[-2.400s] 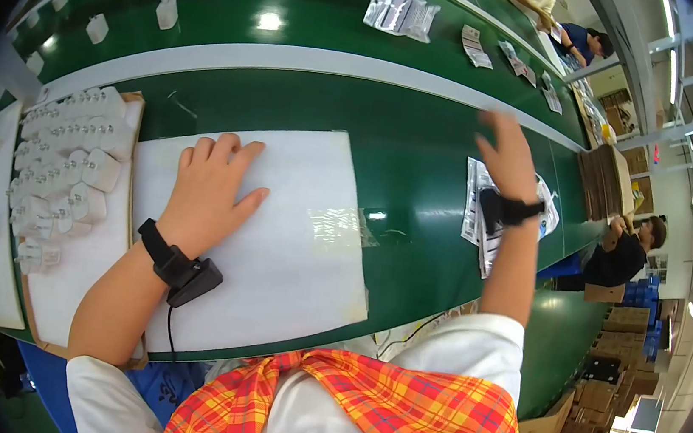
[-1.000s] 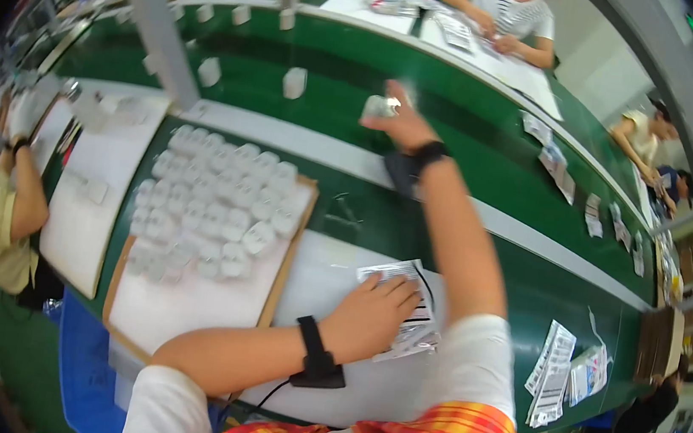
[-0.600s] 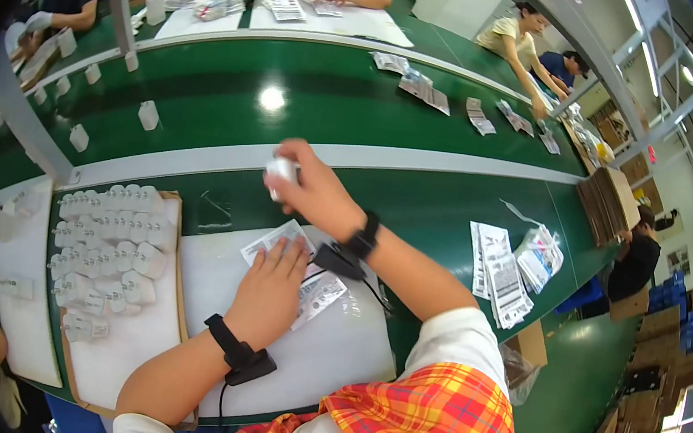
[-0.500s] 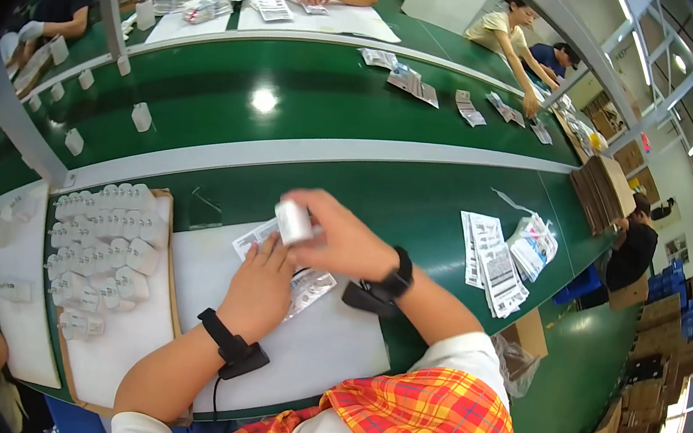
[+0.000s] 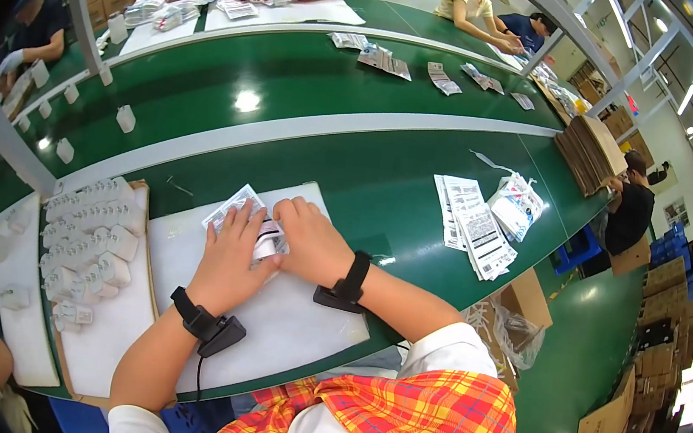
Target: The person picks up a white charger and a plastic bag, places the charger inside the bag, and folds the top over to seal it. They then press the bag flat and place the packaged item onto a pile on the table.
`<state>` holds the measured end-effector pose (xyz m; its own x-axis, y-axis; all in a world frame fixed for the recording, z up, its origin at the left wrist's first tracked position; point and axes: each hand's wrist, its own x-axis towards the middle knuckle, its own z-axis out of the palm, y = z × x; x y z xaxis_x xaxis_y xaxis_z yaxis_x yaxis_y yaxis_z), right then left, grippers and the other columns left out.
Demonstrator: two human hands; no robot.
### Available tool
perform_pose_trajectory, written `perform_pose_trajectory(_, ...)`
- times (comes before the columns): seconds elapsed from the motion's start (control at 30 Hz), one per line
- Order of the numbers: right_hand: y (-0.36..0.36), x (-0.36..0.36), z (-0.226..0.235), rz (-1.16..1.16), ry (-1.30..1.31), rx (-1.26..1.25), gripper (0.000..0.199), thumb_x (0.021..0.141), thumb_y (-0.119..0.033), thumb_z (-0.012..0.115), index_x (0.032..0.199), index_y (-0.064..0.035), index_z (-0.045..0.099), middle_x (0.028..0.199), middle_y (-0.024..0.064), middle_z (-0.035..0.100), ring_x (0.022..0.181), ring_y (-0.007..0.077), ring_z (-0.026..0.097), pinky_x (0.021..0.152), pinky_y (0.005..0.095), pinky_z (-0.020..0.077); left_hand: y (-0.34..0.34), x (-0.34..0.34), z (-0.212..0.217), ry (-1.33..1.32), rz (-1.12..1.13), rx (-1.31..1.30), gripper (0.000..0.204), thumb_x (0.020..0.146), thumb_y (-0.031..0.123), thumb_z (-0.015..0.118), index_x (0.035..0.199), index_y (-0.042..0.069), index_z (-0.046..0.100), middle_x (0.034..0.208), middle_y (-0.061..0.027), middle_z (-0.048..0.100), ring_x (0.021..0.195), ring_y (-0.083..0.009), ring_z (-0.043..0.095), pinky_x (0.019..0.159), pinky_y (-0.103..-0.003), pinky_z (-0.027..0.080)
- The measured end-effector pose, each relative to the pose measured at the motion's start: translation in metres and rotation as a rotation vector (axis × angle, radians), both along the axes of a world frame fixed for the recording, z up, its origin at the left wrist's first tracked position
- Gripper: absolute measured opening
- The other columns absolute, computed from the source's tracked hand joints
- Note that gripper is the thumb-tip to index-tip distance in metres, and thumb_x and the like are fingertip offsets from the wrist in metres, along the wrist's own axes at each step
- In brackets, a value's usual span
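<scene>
On the white work mat (image 5: 318, 316), both hands meet over a printed plastic bag (image 5: 237, 200). My left hand (image 5: 230, 259) lies across it with fingers stretched and spread, thumb apart. From the right, my right hand (image 5: 313, 243) curls its fingers at the bag's side. Between the hands shows a whitish, dark-striped part of the package; whether the white plug adapter is inside it is hidden by my fingers. Left of the mat, several white plug adapters (image 5: 117, 242) stand in rows on a cardboard-edged white board (image 5: 104, 356).
Flat printed bags (image 5: 481, 236) and a fuller package (image 5: 517, 206) lie to the right. A pale rail (image 5: 331, 125) separates my table from a green conveyor (image 5: 205, 106) carrying adapters and bags. Brown cardboard (image 5: 593, 155) stands at the far right. Several co-workers sit around.
My right hand has lowered the white plug adapter to the bag, and its fingers now curl there beside my left hand. The view has shifted, so the surroundings appear further left.
</scene>
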<state>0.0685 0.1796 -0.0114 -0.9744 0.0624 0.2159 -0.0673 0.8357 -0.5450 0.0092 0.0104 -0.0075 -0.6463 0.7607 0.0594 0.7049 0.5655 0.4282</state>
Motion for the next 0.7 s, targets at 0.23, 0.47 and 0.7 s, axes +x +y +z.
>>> perform_pose_trajectory(0.23,-0.001,-0.01,-0.01,0.211,-0.007,-0.247,0.034,0.078,-0.005,0.07,0.105,-0.0035,0.05,0.097,0.0163,0.06,0.089,0.0372,0.061,0.078,0.0413,0.0499,-0.009,-0.009,-0.011,0.105,0.022,0.073,0.058,0.085,0.001,0.055,0.141,0.003,0.044,0.148,-0.0264,0.041,0.137,-0.0483,0.036,0.112,-0.055,0.032)
perform_pose_trajectory(0.47,0.007,-0.003,0.002,0.228,0.053,-0.459,0.024,0.085,-0.003,0.062,0.105,-0.0054,0.049,0.097,0.009,0.056,0.088,0.0221,0.057,0.08,0.0325,0.0476,-0.02,-0.035,0.004,-0.11,-0.011,0.384,0.054,0.084,0.002,0.06,0.137,0.004,0.05,0.142,-0.0212,0.05,0.131,-0.0399,0.048,0.106,-0.041,0.042)
perform_pose_trajectory(0.7,0.025,0.002,0.016,0.077,-0.165,-1.418,0.036,0.088,-0.006,0.062,0.121,-0.0087,0.049,0.105,0.0029,0.055,0.096,0.0111,0.054,0.078,0.025,0.0461,-0.013,-0.032,0.017,-0.277,-0.071,0.586,0.043,0.087,0.016,0.07,0.126,0.001,0.06,0.117,-0.0099,0.067,0.106,-0.0217,0.062,0.096,-0.032,0.045)
